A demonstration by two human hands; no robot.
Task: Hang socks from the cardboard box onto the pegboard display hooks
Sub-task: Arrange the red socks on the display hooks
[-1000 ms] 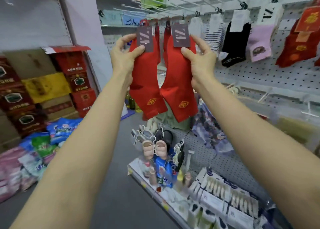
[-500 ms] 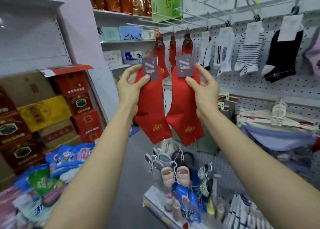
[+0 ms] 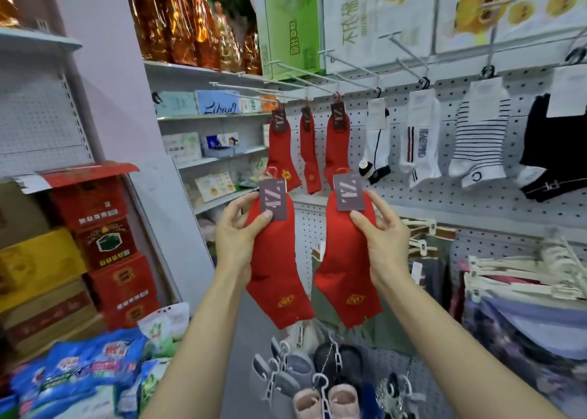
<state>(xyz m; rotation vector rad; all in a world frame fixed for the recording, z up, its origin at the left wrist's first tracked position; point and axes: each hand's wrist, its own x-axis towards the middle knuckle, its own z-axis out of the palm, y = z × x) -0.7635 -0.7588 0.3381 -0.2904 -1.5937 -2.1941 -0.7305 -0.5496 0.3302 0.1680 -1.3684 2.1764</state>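
Two pairs of red socks held up before the pegboard. The left hand grips the left red sock pair near its grey card label, thumb pressed on the label's lower edge and fingers curled behind the fabric; the right hand grips the right red sock pair the same way below its own grey label. Both pairs hang free, toes down, below and in front of the three red socks already hanging on the pegboard. A small red hanger loop shows above each held label, but it is too small to read clearly.

Risks, as judged from this view: the long wire hooks jut outward from the pegboard above the hanging red socks, so each loop must be raised well up and threaded over a hook tip; a loop that misses the tip would let the pair drop towards the goods below. With both hands occupied, neither is free to steady a hook or spread a loop. Pushing a new pair on could also nudge the hanging socks along or off their hooks.

Surroundings: to the right of the hanging red socks are white socks, striped socks and black socks on the pegboard; to the left, shelves of small packets and stacked red boxes. The cardboard box is not identifiable here
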